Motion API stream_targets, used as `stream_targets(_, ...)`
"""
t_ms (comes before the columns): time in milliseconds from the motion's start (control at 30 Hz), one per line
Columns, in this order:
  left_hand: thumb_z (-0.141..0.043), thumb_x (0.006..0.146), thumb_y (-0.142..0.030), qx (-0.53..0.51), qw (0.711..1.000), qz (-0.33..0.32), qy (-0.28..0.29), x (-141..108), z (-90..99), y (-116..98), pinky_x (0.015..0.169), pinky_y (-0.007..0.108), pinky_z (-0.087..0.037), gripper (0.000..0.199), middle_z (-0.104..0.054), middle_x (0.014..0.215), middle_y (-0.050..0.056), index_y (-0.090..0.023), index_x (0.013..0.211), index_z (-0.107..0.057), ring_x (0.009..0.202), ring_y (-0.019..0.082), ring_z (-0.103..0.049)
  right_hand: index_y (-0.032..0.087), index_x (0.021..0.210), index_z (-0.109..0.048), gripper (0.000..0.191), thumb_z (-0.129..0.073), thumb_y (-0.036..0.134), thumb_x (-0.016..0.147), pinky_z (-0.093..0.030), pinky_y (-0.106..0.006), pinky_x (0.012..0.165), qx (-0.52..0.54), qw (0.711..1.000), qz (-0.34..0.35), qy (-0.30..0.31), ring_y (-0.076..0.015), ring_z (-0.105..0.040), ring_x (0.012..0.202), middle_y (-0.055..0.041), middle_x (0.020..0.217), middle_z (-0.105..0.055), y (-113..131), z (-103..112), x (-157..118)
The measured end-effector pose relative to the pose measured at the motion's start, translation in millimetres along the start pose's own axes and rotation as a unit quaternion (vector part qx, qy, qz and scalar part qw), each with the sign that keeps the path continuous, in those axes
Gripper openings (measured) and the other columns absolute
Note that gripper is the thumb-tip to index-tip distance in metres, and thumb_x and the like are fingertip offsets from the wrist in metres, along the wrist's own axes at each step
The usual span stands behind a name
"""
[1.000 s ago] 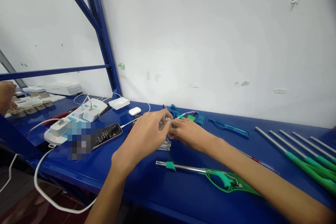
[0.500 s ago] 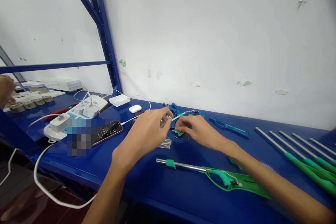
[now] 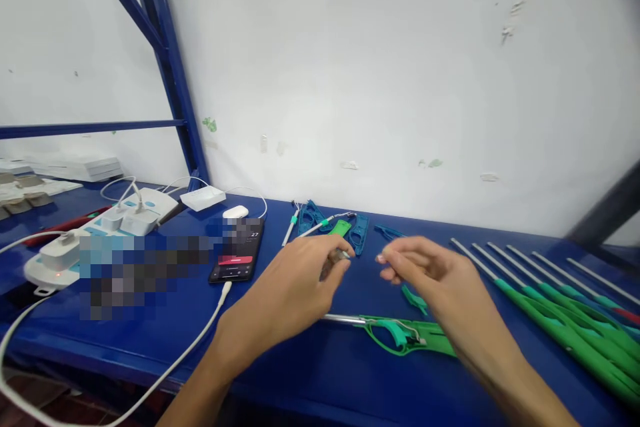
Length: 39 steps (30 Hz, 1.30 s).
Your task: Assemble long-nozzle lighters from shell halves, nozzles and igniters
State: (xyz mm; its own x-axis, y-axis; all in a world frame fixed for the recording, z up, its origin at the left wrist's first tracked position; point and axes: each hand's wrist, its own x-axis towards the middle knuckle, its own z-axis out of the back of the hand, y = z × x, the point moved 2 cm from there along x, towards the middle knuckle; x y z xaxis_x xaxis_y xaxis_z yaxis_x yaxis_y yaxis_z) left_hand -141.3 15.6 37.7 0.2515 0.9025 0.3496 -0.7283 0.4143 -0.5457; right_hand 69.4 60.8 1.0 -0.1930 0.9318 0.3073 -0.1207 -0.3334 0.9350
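My left hand (image 3: 295, 277) is closed in a pinch above the blue table (image 3: 300, 360). A small pale greenish piece shows at its fingertips, too small to name. To its right, my right hand (image 3: 435, 273) also pinches, with something tiny, if anything, between thumb and finger. The hands are apart. Below them lies an opened green long-necked lighter (image 3: 435, 335), its metal tube running left, partly behind my left hand. A teal trigger (image 3: 393, 335) and wires show inside. A small teal part (image 3: 415, 300) lies next to my right hand.
Blue lighter shells (image 3: 359, 233), a green shell piece (image 3: 341, 227) and wired rods (image 3: 290, 227) lie near the wall. Several green lighters (image 3: 555, 327) line the right. On the left are a phone (image 3: 239, 247), a white earbud case (image 3: 235, 212), a power strip (image 3: 155, 203) and a cable (image 3: 200, 333).
My hands have come away from the parts near the wall, nearer to me, and my right hand has moved right. The view has shifted right; another person's hand at the left is gone from view.
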Motion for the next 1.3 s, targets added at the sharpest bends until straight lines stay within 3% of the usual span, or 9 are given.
stream_targets(167, -0.038, 0.107, -0.020, -0.046, 0.997, -0.025, 0.059, -4, -21.5, -20, 0.090, 0.032, -0.047, 0.029, -0.072, 0.107, -0.003, -0.032, 0.124, -0.059, 0.106, 0.018, -0.067, 0.027, 0.116, -0.064, 0.047, -0.081, 0.054, 0.082, -0.061, -0.030, 0.065, 0.032, 0.992, 0.006, -0.119, -0.0199, -0.073, 0.070, -0.0049, 0.087, -0.080, -2, 5, -38)
stream_targets(233, -0.037, 0.107, -0.020, -0.046, 0.996, -0.025, 0.074, -3, -29.0, -24, 0.090, 0.032, -0.046, 0.027, -0.070, 0.108, -0.003, -0.030, 0.117, -0.059, 0.107, 0.018, -0.066, 0.027, 0.119, -0.061, 0.049, -0.080, 0.055, 0.083, -0.060, -0.028, 0.066, 0.046, 0.993, -0.004, -0.110, -0.0182, -0.072, 0.071, -0.0042, 0.087, -0.080, -6, 3, -39)
stream_targets(433, -0.048, 0.108, -0.035, -0.021, 0.998, -0.015, 0.064, 6, -45.3, -27, 0.071, 0.031, -0.041, 0.018, -0.064, 0.086, -0.004, -0.025, 0.095, -0.055, 0.078, 0.017, -0.059, 0.026, 0.117, -0.059, 0.047, -0.079, 0.054, 0.084, -0.060, -0.028, 0.071, 0.086, 0.994, -0.022, -0.067, -0.0185, -0.073, 0.075, -0.0019, 0.083, -0.077, -13, -1, -34)
stream_targets(567, -0.042, 0.109, -0.028, 0.056, 0.996, -0.034, 0.060, 8, -52.2, -24, 0.067, 0.032, -0.037, 0.023, -0.060, 0.086, -0.001, -0.023, 0.090, -0.053, 0.075, 0.018, -0.056, 0.025, 0.115, -0.061, 0.045, -0.077, 0.055, 0.085, -0.059, -0.029, 0.070, 0.067, 0.996, -0.024, -0.060, -0.0194, -0.073, 0.074, -0.0003, 0.077, -0.074, -15, -2, -32)
stream_targets(767, -0.037, 0.109, -0.022, 0.103, 0.992, -0.040, 0.064, 10, -52.5, -21, 0.067, 0.033, -0.036, 0.025, -0.061, 0.088, 0.001, -0.022, 0.094, -0.057, 0.075, 0.020, -0.057, 0.023, 0.110, -0.072, 0.039, -0.068, 0.057, 0.092, -0.058, -0.032, 0.076, 0.011, 0.999, -0.019, -0.046, -0.0210, -0.072, 0.081, -0.0050, 0.087, -0.077, -9, 4, -33)
stream_targets(933, -0.044, 0.108, -0.027, 0.023, 1.000, -0.018, -0.013, 9, -43.7, -20, 0.068, 0.031, -0.034, 0.025, -0.060, 0.079, -0.003, -0.023, 0.090, -0.060, 0.074, 0.017, -0.054, 0.031, 0.124, -0.068, 0.039, -0.056, 0.059, 0.100, -0.056, -0.029, 0.080, -0.031, 0.999, -0.004, -0.025, -0.0176, -0.069, 0.085, -0.0026, 0.101, -0.078, -2, 7, -36)
stream_targets(1067, -0.047, 0.107, -0.033, -0.103, 0.994, 0.021, -0.035, 8, -38.0, -23, 0.060, 0.029, -0.030, 0.027, -0.049, 0.066, -0.006, -0.022, 0.086, -0.059, 0.062, 0.013, -0.043, 0.028, 0.112, -0.066, 0.035, -0.057, 0.059, 0.099, -0.055, -0.027, 0.077, -0.034, 0.999, 0.000, -0.022, -0.0167, -0.068, 0.083, -0.0014, 0.097, -0.073, -1, 0, -35)
stream_targets(1167, -0.048, 0.105, -0.035, -0.228, 0.972, 0.045, -0.046, 10, -35.0, -24, 0.059, 0.026, -0.032, 0.028, -0.050, 0.071, -0.005, -0.021, 0.084, -0.059, 0.064, 0.012, -0.043, 0.024, 0.095, -0.067, 0.033, -0.061, 0.057, 0.098, -0.051, -0.025, 0.066, -0.037, 0.999, -0.012, 0.030, -0.0151, -0.064, 0.073, 0.0006, 0.082, -0.068, 1, -13, -37)
stream_targets(1300, -0.052, 0.101, -0.032, -0.351, 0.933, 0.050, -0.058, 13, -39.4, -25, 0.063, 0.024, -0.037, 0.026, -0.052, 0.073, -0.003, -0.019, 0.081, -0.060, 0.067, 0.012, -0.047, 0.024, 0.092, -0.070, 0.032, -0.060, 0.054, 0.098, -0.046, -0.024, 0.062, -0.046, 0.994, -0.032, 0.095, -0.0131, -0.058, 0.068, 0.0019, 0.078, -0.068, 5, -30, -44)
